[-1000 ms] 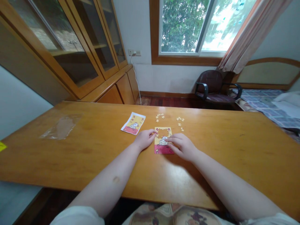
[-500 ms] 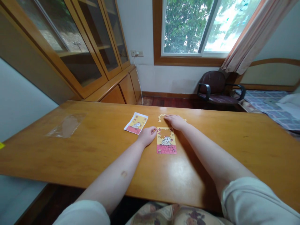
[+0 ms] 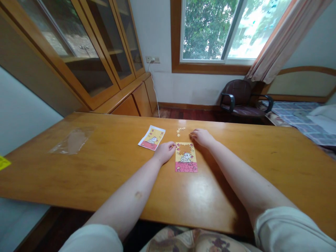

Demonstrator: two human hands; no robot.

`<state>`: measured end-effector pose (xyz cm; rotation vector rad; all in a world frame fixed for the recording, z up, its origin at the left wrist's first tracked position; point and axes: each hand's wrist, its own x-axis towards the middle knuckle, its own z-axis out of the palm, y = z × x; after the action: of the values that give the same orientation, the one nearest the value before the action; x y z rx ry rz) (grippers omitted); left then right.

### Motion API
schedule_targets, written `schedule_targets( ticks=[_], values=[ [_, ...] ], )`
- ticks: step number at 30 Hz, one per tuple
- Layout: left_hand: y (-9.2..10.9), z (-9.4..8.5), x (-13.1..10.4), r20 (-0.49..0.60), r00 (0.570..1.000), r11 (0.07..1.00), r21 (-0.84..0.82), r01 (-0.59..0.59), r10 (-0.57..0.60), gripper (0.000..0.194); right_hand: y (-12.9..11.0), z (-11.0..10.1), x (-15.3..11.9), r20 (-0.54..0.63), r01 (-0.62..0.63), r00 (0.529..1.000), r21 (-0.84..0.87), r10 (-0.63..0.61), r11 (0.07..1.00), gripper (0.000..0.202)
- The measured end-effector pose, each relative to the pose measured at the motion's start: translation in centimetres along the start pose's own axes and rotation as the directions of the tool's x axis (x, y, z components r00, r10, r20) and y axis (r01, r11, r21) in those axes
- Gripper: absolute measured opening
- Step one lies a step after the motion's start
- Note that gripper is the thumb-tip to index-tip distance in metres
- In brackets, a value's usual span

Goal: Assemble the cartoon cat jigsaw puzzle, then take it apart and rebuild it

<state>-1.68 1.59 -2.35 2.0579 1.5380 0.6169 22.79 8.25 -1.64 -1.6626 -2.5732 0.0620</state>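
Puzzle point(image 3: 186, 157) is lying flat on the surface point(image 3: 105, 168), mostly filled, gap up top remaining; loose pieces point(image 3: 178, 131) are waiting beyond. It's showing a white animal, yellow above, pink below. Left hand point(image 3: 166, 153) is curling by its edge, right hand point(image 3: 202, 137) bunching past it; can't tell if fingers are gripping.

From view centre, a yellow item point(image 3: 4, 163) at nine o'clock and the bed point(image 3: 291, 112) at three were cut off. Whether the right hand point(image 3: 203, 137) gripped or merely touched the puzzle pieces point(image 3: 192, 135) was too small to tell.
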Motion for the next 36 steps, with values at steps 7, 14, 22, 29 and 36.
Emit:
schedule_targets(
  ticks=[7, 14, 22, 29, 36],
  values=[
    [-0.1, 0.0, 0.1, -0.001, 1.000, 1.000, -0.002, -0.006, 0.006, 0.027, -0.4, 0.5, 0.4, 0.077, -0.159, 0.986, 0.158, 0.149, 0.975, 0.024],
    [-0.2, 0.0, 0.1, -0.002, 1.000, 1.000, -0.004, -0.014, 0.014, 0.026, -0.6, 0.0, -0.7, 0.072, -0.262, 0.965, 0.325, 0.253, 0.909, 0.018],
    [-0.5, 0.3, 0.1, -0.019, 0.999, 0.999, -0.030, -0.039, 0.038, 0.026, -4.7, 0.8, -6.8, 0.182, -0.235, 0.971, 0.838, 0.153, 0.493, 0.014],
    [-0.5, 0.3, 0.1, -0.015, 0.999, 0.999, -0.022, -0.030, 0.030, 0.026, -6.5, 1.0, -8.6, 0.061, -0.204, 0.975, 0.632, 0.215, 0.747, 0.009],
    [0.3, 0.0, -0.8, 0.000, 0.998, 0.997, 0.049, -0.065, 0.065, 0.027, -6.3, -0.3, -9.8, -0.086, -0.082, 0.989, 0.366, 0.122, 0.927, 0.024]
  ],
)
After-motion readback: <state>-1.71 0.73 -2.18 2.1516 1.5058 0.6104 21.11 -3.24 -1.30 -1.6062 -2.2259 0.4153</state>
